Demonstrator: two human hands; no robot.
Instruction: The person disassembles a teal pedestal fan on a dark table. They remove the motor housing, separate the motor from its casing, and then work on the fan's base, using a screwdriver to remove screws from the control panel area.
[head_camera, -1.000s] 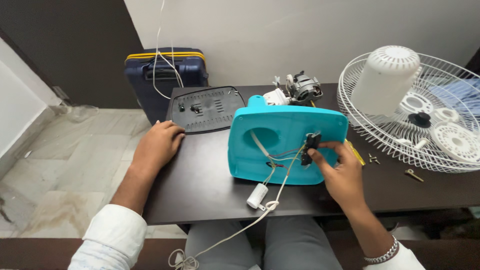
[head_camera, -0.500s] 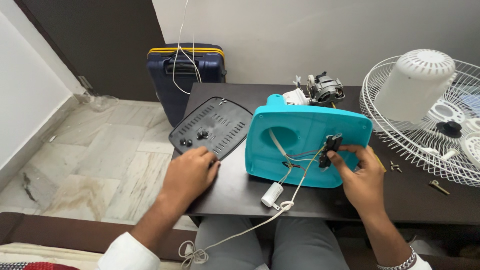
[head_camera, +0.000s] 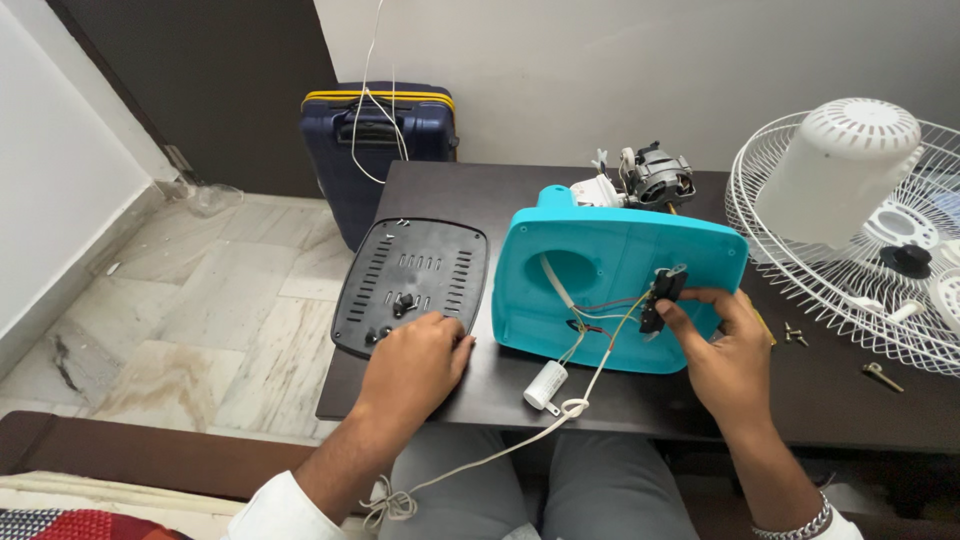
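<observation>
Head view: we see the small black switch block (head_camera: 662, 297) pinched between the fingers of our right hand (head_camera: 728, 345), held against the turquoise fan base (head_camera: 615, 285) lying near the front edge of the dark surface (head_camera: 480, 190). The block looks light and rigid, its thin coloured wires (head_camera: 600, 310) fragile; we would take it by its plastic sides, not the leads. Its long axis runs roughly from front to back edge, tilted slightly. A white capacitor (head_camera: 545, 385) dangles on a white cord (head_camera: 590, 385) by the front edge. Our left hand (head_camera: 415, 360) rests loosely curled, grip holding nothing, fingertips on the black vented cover plate (head_camera: 410, 285) at the left edge. A motor (head_camera: 655, 177) sits behind the base; a white wire fan guard (head_camera: 850, 240) lies toward the right edge.
</observation>
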